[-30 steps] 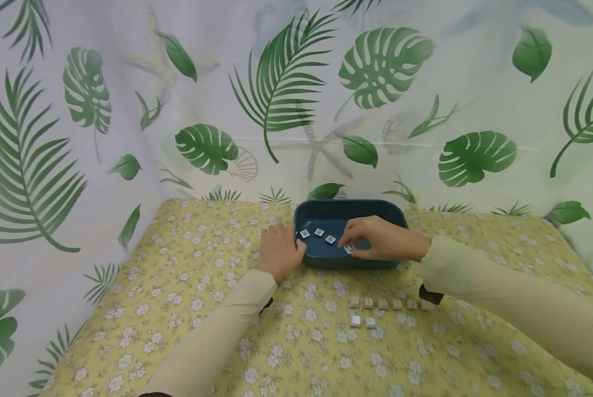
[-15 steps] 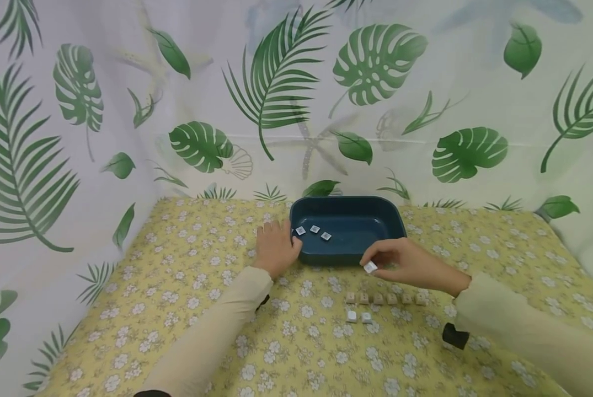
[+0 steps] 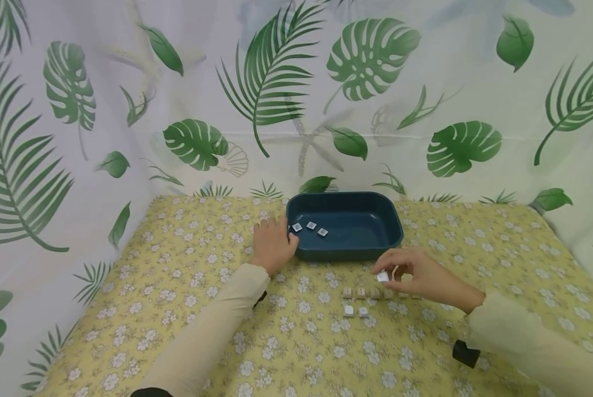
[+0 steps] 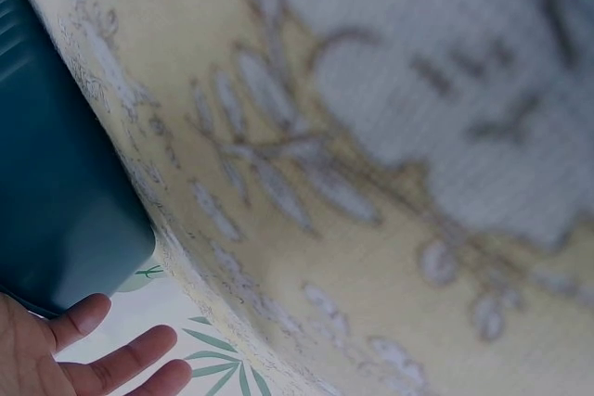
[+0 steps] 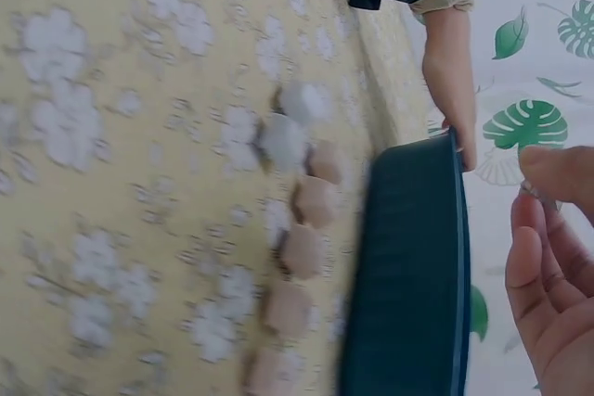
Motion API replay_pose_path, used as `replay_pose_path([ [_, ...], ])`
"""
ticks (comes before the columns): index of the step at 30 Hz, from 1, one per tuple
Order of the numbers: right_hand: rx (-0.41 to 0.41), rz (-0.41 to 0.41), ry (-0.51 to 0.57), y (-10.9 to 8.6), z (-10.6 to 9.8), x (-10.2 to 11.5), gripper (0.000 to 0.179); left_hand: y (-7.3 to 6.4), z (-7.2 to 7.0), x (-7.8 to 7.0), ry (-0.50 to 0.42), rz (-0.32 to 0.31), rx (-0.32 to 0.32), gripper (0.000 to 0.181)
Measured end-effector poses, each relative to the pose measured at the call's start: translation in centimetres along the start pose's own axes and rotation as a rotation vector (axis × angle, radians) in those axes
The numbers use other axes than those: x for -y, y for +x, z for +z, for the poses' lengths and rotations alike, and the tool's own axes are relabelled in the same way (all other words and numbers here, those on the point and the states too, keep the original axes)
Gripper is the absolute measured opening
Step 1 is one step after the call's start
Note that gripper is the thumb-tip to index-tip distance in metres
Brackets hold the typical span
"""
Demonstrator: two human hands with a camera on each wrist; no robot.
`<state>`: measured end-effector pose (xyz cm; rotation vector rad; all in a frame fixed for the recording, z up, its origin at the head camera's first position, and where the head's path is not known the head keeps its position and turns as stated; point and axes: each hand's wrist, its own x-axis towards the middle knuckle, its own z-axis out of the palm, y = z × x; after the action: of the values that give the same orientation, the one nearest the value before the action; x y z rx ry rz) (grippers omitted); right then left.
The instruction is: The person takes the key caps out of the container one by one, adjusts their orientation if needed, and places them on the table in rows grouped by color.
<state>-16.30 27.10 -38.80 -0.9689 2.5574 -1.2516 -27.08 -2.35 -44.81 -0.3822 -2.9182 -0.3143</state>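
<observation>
In the head view my left hand [image 3: 272, 246] rests at the left end of a dark blue bin [image 3: 348, 255], its thumb at the rim. The left wrist view shows that hand's fingers [image 4: 121, 364] fairly straight, beside the bin's corner. Between thumb and fingertips my right hand [image 3: 417, 277] pinches a white keycap [image 3: 383, 277], held just in front of the bin. Below and left of this hand, two white keycaps [image 3: 348, 311] sit side by side on the cloth. Behind them runs a row of beige keycaps [image 3: 361, 293], partly hidden by the right hand.
Three white keycaps [image 3: 311, 225] lie in the left part of the bin, undersides up. A yellow floral tablecloth [image 3: 296, 353] covers the table. Behind and to the sides hangs a white curtain [image 3: 276, 176] with green leaf prints.
My right hand has lifted a white keycap out of the bin and carried it forward toward the beige row. The left hand stays at the bin's left end.
</observation>
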Motion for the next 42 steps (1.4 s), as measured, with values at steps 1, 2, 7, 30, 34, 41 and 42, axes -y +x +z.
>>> replay_pose_path([
  [1, 0.001, 0.005, 0.019, -0.2, 0.2, -0.2, 0.02, 0.0, 0.0, 0.1, -0.001, -0.003, 0.002, 0.035],
  [2, 0.004, 0.015, 0.043, -0.3, 0.3, -0.4, 0.018, 0.1, 0.0, 0.1, -0.003, -0.004, 0.003, 0.035],
  [7, -0.005, 0.113, 0.109, -1.2, 1.3, -1.2, 0.021, 0.2, -0.1, 0.4, -0.01, 0.0, -0.008, 0.033],
  [30, -0.031, 0.251, -0.152, -2.9, 5.7, -2.9, 0.02, 0.2, -0.4, 0.0, -0.006, -0.015, 0.028, 0.036],
  [34, -0.034, 0.248, -0.167, -3.0, 5.9, -2.9, 0.02, 0.2, -0.3, 0.0, -0.002, -0.012, 0.024, 0.036],
  [41, -0.028, 0.249, -0.169, -3.1, 6.0, -3.1, 0.021, 0.1, -0.2, -0.1, 0.002, -0.011, 0.024, 0.037],
  [42, -0.027, 0.249, -0.167, -3.1, 6.0, -3.1, 0.021, 0.1, -0.1, 0.0, 0.003, -0.012, 0.024, 0.037],
])
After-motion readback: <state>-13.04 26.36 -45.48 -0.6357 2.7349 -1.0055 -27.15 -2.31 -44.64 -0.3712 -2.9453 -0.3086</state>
